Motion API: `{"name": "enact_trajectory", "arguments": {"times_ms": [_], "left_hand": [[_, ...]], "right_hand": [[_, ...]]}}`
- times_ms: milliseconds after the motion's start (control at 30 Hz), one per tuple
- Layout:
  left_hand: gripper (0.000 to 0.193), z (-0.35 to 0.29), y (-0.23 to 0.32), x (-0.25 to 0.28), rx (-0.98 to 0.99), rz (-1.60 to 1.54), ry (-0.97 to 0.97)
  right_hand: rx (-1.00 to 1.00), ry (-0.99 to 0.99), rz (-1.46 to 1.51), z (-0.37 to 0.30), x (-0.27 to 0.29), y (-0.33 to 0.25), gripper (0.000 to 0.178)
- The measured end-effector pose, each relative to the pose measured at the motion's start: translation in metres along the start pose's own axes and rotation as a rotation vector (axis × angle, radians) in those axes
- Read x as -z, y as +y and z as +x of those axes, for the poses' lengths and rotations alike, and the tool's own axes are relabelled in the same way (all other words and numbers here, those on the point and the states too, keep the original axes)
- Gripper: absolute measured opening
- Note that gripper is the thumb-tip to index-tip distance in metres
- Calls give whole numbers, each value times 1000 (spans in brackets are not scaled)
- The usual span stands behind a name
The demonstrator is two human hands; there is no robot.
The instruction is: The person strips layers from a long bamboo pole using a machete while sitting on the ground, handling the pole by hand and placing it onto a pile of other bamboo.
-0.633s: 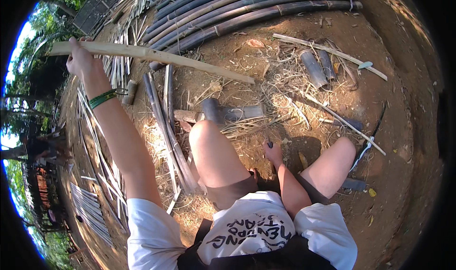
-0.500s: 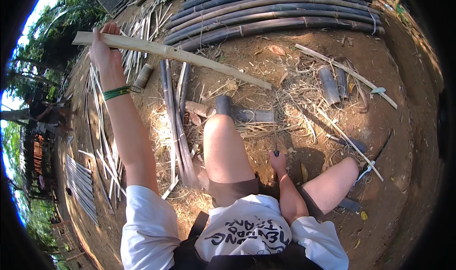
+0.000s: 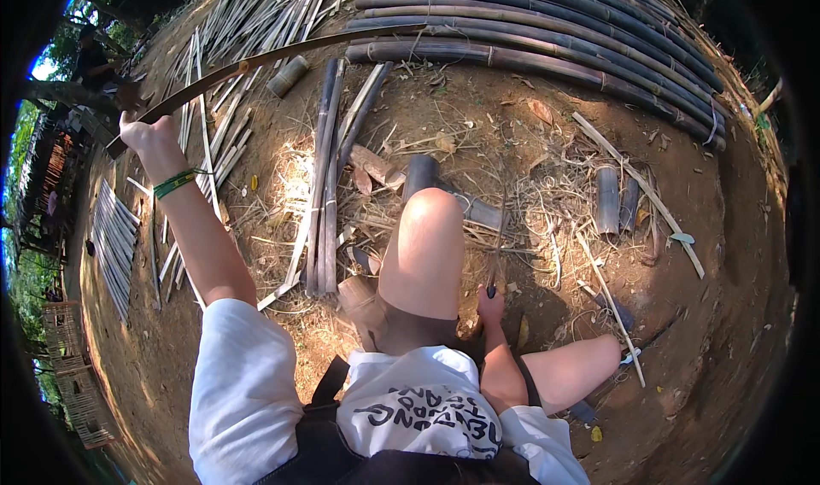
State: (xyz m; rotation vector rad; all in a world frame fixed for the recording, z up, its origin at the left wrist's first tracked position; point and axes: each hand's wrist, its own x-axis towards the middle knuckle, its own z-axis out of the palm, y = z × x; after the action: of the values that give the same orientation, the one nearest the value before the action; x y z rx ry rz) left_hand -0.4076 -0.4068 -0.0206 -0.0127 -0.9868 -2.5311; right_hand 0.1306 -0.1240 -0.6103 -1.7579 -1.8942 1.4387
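Observation:
My left hand [image 3: 147, 135], with a green band at the wrist, is raised out to the left and grips a long split bamboo strip [image 3: 282, 51] that arcs to the right above the ground. My right hand [image 3: 490, 304] is low between my knees, closed on a dark handle of a tool whose blade I cannot make out. My bare left knee [image 3: 431, 220] rises in the middle, over a short bamboo section [image 3: 418, 173].
Long dark bamboo poles [image 3: 547, 32] lie side by side across the top. Split strips [image 3: 325, 186] lie left of my knee and more slats [image 3: 115, 237] at far left. Short cut tubes [image 3: 607, 199], a thin stick [image 3: 636, 186] and dry shavings litter the dirt at right.
My left hand has swung the bamboo strip up and leftward; its far end now reaches toward the pole stack. The view has tilted. My right hand stays low between my knees.

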Motion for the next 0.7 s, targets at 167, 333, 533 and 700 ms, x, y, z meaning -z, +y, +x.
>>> {"name": "enact_trajectory", "arguments": {"times_ms": [167, 333, 533, 700], "left_hand": [[48, 19, -98, 179, 120, 187, 470], [50, -91, -199, 338, 171, 412, 622], [54, -157, -244, 425, 297, 468, 527], [48, -158, -243, 439, 637, 291, 464]], "right_hand": [[81, 54, -17, 6, -8, 23, 39], [79, 24, 11, 5, -4, 21, 39], [27, -93, -108, -30, 24, -27, 43], [78, -78, -172, -41, 18, -23, 42]]}}
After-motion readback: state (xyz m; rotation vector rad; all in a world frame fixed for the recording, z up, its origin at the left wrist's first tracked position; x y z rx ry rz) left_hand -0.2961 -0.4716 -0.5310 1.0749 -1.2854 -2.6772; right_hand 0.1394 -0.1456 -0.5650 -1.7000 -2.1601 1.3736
